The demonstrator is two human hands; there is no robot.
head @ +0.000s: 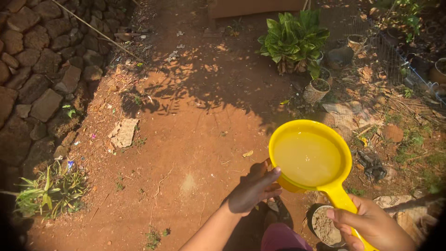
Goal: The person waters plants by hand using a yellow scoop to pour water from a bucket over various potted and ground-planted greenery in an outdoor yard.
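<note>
So: yellow scoop (310,158) w/ long handle, full of cloudy water, held level over red dirt ground (195,139). Right hand (371,225) wrapped tight round handle, lower right. Left hand (255,188) steadies bowl's near-left rim, fingers pressed on outside wall, grip partly curled, touching not clasping. Small soil-filled pot (324,226) on ground just below handle, beside right hand. Leafy green plant (293,39) in pots further off, top centre-right. Stone wall (42,69) along left. Flat stone (123,132) on dirt, well apart from scoop.
</note>
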